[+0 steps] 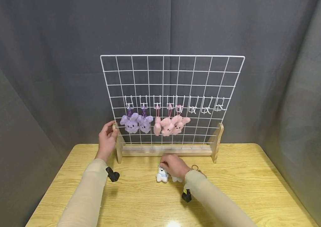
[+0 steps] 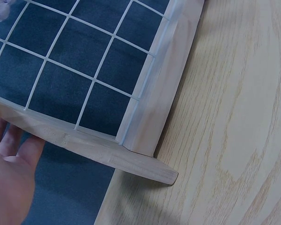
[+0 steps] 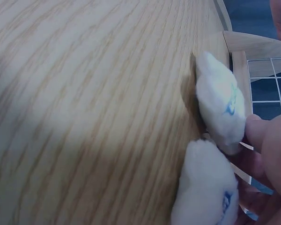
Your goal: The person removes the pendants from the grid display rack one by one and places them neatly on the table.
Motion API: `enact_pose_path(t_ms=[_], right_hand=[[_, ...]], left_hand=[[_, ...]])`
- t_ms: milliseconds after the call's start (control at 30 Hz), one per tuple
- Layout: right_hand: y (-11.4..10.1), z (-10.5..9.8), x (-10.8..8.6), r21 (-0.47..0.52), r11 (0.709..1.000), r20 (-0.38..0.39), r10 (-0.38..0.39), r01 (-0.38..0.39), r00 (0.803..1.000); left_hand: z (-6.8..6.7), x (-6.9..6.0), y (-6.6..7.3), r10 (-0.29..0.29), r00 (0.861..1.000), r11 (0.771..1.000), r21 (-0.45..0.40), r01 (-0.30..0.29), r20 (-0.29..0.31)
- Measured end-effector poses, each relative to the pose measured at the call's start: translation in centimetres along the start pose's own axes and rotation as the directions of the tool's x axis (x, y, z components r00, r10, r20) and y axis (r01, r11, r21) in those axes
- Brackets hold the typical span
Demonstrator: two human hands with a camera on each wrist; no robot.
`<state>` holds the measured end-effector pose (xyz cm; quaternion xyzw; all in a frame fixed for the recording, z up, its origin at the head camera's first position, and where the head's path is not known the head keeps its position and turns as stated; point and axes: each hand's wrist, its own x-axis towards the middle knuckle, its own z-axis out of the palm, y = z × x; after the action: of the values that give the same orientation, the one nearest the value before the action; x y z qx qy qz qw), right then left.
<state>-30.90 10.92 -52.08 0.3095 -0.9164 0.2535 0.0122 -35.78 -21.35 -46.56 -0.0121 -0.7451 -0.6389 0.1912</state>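
From well back, your head camera faces the wire grid (image 1: 163,84); left-wrist view's close, sharing its lower-left corner; right-wrist, seemingly sideways, peers low before it.

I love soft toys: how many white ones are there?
2 visible: a white plush bear touched by the right hand, another white plush toy beside it, partly covered. More may be hidden.

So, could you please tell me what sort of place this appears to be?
Probably a small staged workspace, perhaps for filming, though I can't be certain: dark grey curtains hang around a wood-grain table, which bears a wire-grid display rack hung with purple and pink plush charms.
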Motion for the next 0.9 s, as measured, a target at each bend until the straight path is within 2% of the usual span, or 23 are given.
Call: enact_pose_path(t_ms=[233,433,533,700,800,900], right_hand=[[0.0,-0.4,0.1,0.009,1.000,0.018,0.004,-0.004,1.000],[0.2,-1.6,0.1,0.050,0.999,-0.005,0.016,-0.016,1.000],[0.4,-2.8,0.0,0.090,0.996,-0.047,0.016,-0.011,0.999],[0.7,-4.6,-0.5,0.145,0.987,-0.135,0.091,-0.072,0.987],[0.9,-5.5,-0.8,0.209,0.970,-0.159,0.159,-0.124,0.974],[1.1,-6.4,-1.1,0.261,0.955,-0.190,0.193,-0.140,0.963]], left_hand=[[-0.1,-0.1,0.2,0.018,1.000,1.000,0.010,-0.018,-0.005],[0.0,0.0,0.1,0.031,0.999,1.000,-0.004,-0.031,-0.010],[0.1,0.0,0.1,0.028,1.000,1.000,0.000,-0.028,-0.011],[0.0,-0.1,0.0,0.019,1.000,1.000,0.017,-0.019,-0.010],[0.0,-0.1,0.1,0.019,1.000,1.000,0.004,-0.019,-0.012],[0.0,0.0,0.2,0.020,1.000,1.000,-0.001,-0.020,-0.009]])
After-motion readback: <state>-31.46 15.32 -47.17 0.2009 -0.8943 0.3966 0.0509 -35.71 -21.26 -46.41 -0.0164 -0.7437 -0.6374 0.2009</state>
